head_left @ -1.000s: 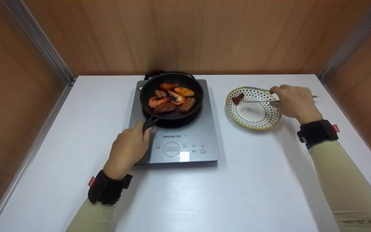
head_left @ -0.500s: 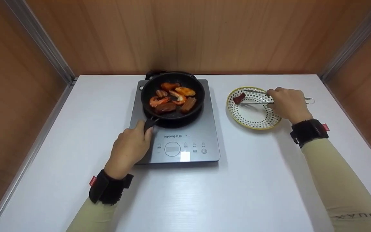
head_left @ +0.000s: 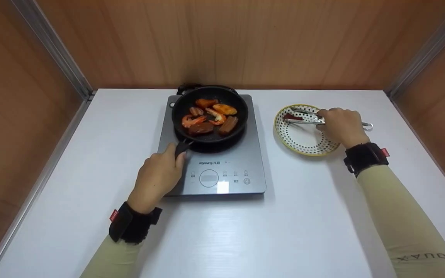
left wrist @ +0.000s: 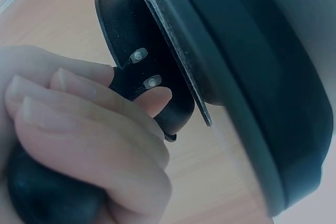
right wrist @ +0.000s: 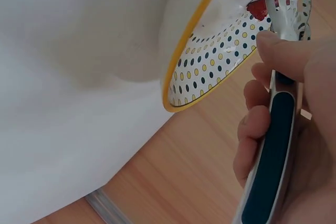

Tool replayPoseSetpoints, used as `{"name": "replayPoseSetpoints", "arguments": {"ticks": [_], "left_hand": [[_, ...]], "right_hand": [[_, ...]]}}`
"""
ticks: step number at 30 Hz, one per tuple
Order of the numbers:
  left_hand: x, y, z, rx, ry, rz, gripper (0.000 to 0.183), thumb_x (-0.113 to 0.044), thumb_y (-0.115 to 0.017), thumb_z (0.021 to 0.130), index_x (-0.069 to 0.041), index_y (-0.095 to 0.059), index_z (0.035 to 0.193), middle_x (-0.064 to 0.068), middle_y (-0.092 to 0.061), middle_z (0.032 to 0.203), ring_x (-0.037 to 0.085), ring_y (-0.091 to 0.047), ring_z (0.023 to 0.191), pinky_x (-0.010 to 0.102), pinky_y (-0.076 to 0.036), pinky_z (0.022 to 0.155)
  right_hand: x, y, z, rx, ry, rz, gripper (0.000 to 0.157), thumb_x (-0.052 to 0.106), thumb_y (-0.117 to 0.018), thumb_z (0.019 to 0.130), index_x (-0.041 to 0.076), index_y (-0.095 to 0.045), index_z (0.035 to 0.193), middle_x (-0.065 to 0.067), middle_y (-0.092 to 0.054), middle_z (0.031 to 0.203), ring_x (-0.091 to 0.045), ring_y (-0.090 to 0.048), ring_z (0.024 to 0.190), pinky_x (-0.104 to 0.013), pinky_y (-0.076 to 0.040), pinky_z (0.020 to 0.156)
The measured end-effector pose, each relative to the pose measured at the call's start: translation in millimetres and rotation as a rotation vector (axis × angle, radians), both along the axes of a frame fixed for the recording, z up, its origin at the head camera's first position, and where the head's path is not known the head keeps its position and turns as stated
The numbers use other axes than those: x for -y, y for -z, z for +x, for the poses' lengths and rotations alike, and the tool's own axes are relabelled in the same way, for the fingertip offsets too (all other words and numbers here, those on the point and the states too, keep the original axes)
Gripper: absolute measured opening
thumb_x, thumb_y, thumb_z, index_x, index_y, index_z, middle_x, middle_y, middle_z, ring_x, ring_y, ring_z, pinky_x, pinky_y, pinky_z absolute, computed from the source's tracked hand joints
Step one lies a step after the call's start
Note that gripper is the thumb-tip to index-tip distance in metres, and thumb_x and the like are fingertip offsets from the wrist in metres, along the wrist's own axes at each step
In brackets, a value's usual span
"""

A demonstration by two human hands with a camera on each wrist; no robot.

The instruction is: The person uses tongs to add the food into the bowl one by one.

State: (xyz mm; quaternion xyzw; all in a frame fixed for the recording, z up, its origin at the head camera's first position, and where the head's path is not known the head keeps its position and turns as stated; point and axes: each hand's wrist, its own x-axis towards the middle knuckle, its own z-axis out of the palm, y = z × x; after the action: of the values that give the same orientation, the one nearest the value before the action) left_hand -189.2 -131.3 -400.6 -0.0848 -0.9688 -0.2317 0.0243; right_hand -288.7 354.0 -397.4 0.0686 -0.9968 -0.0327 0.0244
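My left hand (head_left: 157, 179) grips the black handle (head_left: 183, 146) of a frying pan (head_left: 243, 116). In the left wrist view the fingers (left wrist: 89, 135) curl round that handle below the dark pan wall. Prawns, wing-like pieces and brown meat chunks lie in the pan. My right hand (head_left: 341, 125) holds metal tongs (head_left: 303, 122) over a dotted plate (head_left: 303, 144) with a yellow rim. A dark red piece of meat (head_left: 292, 117) lies at the tong ends on the plate, partly covered by them. Red shows through the slotted tong head (right wrist: 283, 3) in the right wrist view.
The pan stands on a silver induction cooker (head_left: 226, 185), whose control panel faces me. A white table (head_left: 222, 235) lies under everything. Wood-grain panels (head_left: 238, 46) rise behind and at both sides, joined by metal corner strips.
My right hand has moved left with the tongs, and their ends now cover more of the meat piece. My left hand keeps its grip on the pan handle.
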Motion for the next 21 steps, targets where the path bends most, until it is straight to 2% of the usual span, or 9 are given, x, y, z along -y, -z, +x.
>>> {"name": "replayPoseSetpoints", "arguments": {"ticks": [6, 14, 21], "left_hand": [[-0.2, -0.4, 0.6, 0.003, 0.002, 0.002, 0.028, -0.029, -0.053, 0.112, -0.002, -0.058, 0.108, 0.016, -0.063, 0.074, 0.028, -0.056, 0.063, 0.039, -0.04, 0.051], [0.5, -0.6, 0.8, 0.024, -0.006, 0.001, 0.028, -0.031, -0.052, 0.113, -0.003, -0.058, 0.111, 0.016, -0.062, 0.075, 0.029, -0.056, 0.064, 0.039, -0.039, 0.052], [0.5, -0.1, 0.9, 0.005, 0.0, -0.004, 0.028, -0.03, -0.054, 0.112, -0.002, -0.058, 0.111, 0.017, -0.063, 0.076, 0.029, -0.057, 0.064, 0.041, -0.04, 0.052]], "right_hand": [[-3.7, 1.6, 2.2, 0.064, 0.028, -0.028, 0.042, 0.023, -0.075, 0.098, 0.0, -0.067, 0.132, -0.031, -0.071, 0.114, -0.052, -0.068, 0.101, -0.066, -0.052, 0.078], [-6.2, 5.6, 6.2, 0.073, 0.025, -0.09, 0.042, 0.025, -0.073, 0.1, 0.001, -0.069, 0.134, -0.031, -0.072, 0.115, -0.051, -0.067, 0.104, -0.067, -0.051, 0.081], [-9.5, 6.6, 9.9, 0.104, 0.042, -0.116, 0.049, 0.027, -0.068, 0.101, -0.001, -0.064, 0.142, -0.035, -0.067, 0.126, -0.056, -0.064, 0.113, -0.071, -0.048, 0.088]]}}
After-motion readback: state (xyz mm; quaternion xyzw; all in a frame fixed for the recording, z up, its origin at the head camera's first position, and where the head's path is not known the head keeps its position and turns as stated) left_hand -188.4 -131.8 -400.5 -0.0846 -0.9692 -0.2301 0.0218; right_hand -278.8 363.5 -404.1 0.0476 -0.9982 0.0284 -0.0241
